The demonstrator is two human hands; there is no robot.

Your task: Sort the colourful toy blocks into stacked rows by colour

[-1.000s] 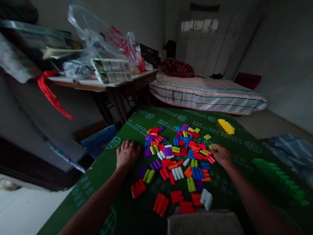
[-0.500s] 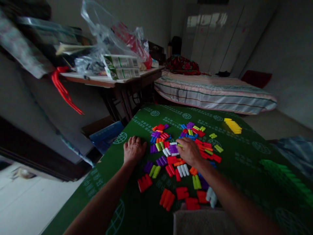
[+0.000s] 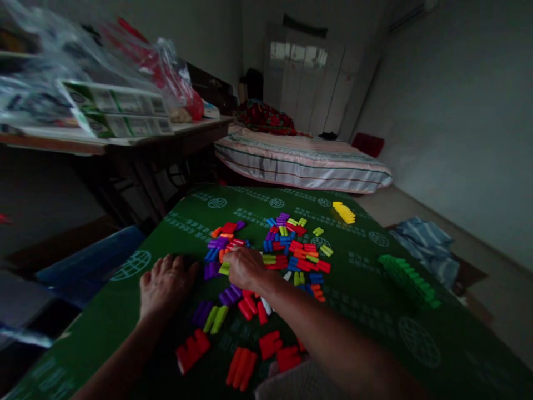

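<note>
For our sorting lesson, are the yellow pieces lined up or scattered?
Lined up: the yellow pieces sit side by side in one row.

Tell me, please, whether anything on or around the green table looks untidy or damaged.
Nothing looks plainly damaged. The coloured pieces lie jumbled at mixed angles on the table, untidy compared with the neat yellow row and green row. Beyond the table's right edge, the striped cloth looks crumpled.
</note>
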